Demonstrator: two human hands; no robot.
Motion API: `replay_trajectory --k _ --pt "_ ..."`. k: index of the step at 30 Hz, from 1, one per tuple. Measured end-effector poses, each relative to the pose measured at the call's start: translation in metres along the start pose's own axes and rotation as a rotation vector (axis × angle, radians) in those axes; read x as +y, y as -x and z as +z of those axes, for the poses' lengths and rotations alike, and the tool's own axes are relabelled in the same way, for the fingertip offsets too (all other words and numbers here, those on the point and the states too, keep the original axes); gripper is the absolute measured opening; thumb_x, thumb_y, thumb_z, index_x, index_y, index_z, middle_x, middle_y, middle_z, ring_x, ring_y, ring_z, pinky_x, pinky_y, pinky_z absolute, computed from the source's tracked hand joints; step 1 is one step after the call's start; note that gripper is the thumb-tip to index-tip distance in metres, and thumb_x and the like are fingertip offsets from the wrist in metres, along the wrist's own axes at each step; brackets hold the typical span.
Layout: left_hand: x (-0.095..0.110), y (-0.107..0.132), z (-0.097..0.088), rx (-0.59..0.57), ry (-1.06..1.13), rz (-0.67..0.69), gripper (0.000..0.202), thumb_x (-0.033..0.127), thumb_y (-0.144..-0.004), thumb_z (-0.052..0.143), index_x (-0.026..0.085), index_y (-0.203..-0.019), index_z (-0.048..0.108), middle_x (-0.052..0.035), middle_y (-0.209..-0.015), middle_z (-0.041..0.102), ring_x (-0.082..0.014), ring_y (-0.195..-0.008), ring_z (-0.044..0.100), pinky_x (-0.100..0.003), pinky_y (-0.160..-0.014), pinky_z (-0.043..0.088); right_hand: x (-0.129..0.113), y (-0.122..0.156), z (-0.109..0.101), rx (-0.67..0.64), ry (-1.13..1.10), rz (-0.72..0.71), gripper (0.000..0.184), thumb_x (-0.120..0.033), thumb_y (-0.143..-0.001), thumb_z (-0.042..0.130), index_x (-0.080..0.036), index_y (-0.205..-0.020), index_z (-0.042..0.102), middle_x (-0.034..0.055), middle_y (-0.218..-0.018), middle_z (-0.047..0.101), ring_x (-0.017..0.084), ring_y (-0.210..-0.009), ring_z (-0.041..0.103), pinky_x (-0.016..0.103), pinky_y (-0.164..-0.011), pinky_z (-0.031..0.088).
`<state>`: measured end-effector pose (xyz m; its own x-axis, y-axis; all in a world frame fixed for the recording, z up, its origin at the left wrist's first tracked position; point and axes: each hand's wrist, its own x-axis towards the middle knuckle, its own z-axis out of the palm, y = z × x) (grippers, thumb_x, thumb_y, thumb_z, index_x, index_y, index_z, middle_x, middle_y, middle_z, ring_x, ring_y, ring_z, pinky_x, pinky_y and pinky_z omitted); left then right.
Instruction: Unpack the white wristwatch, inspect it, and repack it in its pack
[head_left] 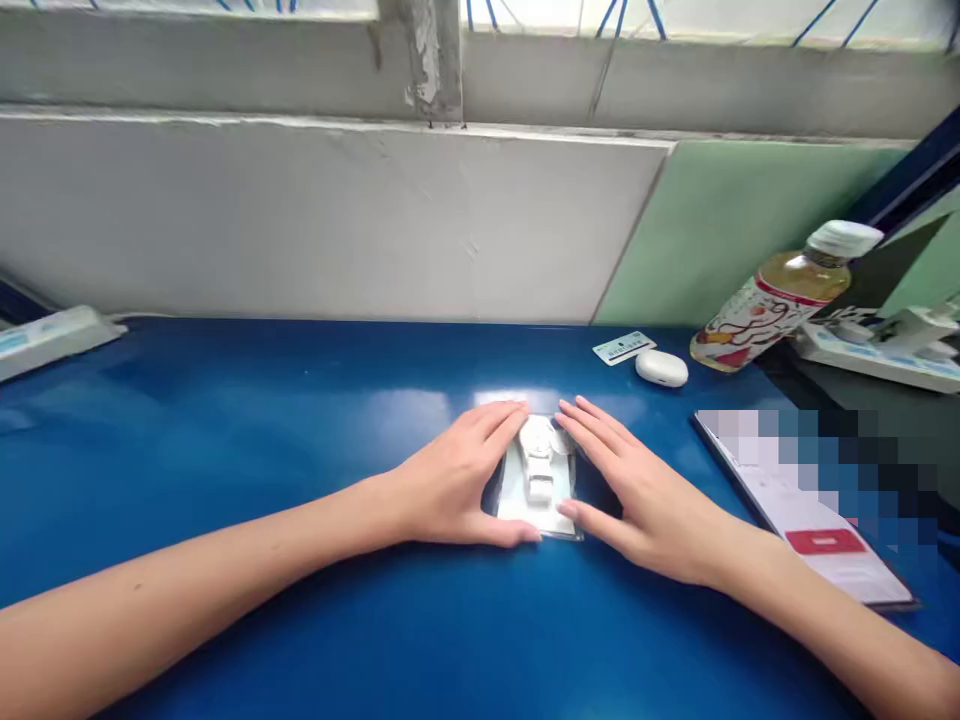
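Note:
A white wristwatch (538, 455) lies in a flat, clear plastic packet (517, 508) on the blue tabletop. My left hand (469, 475) curves round the packet's left side, its fingertips at the top and its thumb at the lower edge. From the other side, my right hand (630, 490) reaches in with fingers at the top right corner and thumb tip over the lower right part. Both hands have thumb and fingers apart. Neither grips the packet, though the fingertips seem to touch its edges.
A white earbud case (661, 368) and a small printed card (624, 348) lie behind my right hand. A drink bottle (780, 300) stands at the back right, near a power strip (877, 355). A phone-like device (817, 510) lies right; another power strip (60, 340) lies far left.

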<state>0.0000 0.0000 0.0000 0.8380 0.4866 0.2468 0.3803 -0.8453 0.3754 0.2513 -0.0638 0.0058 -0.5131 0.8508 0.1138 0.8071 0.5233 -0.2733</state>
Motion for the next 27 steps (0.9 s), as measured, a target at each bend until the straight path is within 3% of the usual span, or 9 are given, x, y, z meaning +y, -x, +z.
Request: replay_trajectory --k 5,10,15,20,27 --pt "0.001 -0.001 -0.001 -0.007 0.001 -0.029 0.109 0.064 -0.075 0.072 0.008 -0.153 0.021 -0.0291 -0.154 0.031 -0.0411 -0.144 0.031 -0.056 -0.113 0.036 0.008 0.001 -0.01 -0.079 0.001 -0.021 0.091 -0.055 -0.089 0.057 -0.007 -0.156 0.02 0.0186 -0.162 0.025 0.034 -0.151 0.018 0.053 -0.117 0.033" --pt "0.002 -0.001 -0.002 -0.023 -0.016 -0.005 0.1 0.056 -0.081 0.067 0.006 -0.153 0.02 -0.0294 -0.155 0.029 -0.0405 -0.144 0.031 -0.056 -0.112 0.037 0.016 0.001 -0.013 -0.088 -0.004 0.023 0.076 -0.046 -0.093 0.053 -0.011 -0.155 0.025 0.0158 -0.16 0.031 0.033 -0.15 0.018 0.053 -0.117 0.033" --pt "0.004 -0.003 -0.002 -0.051 -0.048 -0.015 0.098 0.06 -0.082 0.065 0.003 -0.15 0.024 -0.0303 -0.152 0.034 -0.0406 -0.142 0.034 -0.054 -0.112 0.037 0.014 0.002 -0.014 -0.031 0.006 0.006 0.066 -0.039 -0.098 0.046 -0.013 -0.155 0.027 0.0153 -0.162 0.027 0.032 -0.151 0.018 0.053 -0.118 0.031" --pt "0.003 -0.003 -0.001 -0.058 -0.051 -0.024 0.099 0.061 -0.082 0.065 0.002 -0.15 0.025 -0.0306 -0.151 0.035 -0.0413 -0.141 0.034 -0.054 -0.112 0.037 0.011 0.003 -0.014 -0.077 0.008 -0.025 0.089 -0.057 -0.089 0.057 -0.009 -0.155 0.023 0.018 -0.163 0.022 0.033 -0.15 0.018 0.052 -0.117 0.032" --pt "0.003 -0.002 -0.001 -0.062 -0.054 -0.028 0.097 0.062 -0.084 0.062 0.004 -0.151 0.024 -0.0292 -0.153 0.033 -0.0408 -0.143 0.032 -0.055 -0.112 0.036 0.013 0.003 -0.014 -0.095 -0.015 0.012 0.092 -0.059 -0.087 0.058 -0.01 -0.156 0.022 0.0173 -0.162 0.025 0.033 -0.15 0.022 0.052 -0.117 0.033"
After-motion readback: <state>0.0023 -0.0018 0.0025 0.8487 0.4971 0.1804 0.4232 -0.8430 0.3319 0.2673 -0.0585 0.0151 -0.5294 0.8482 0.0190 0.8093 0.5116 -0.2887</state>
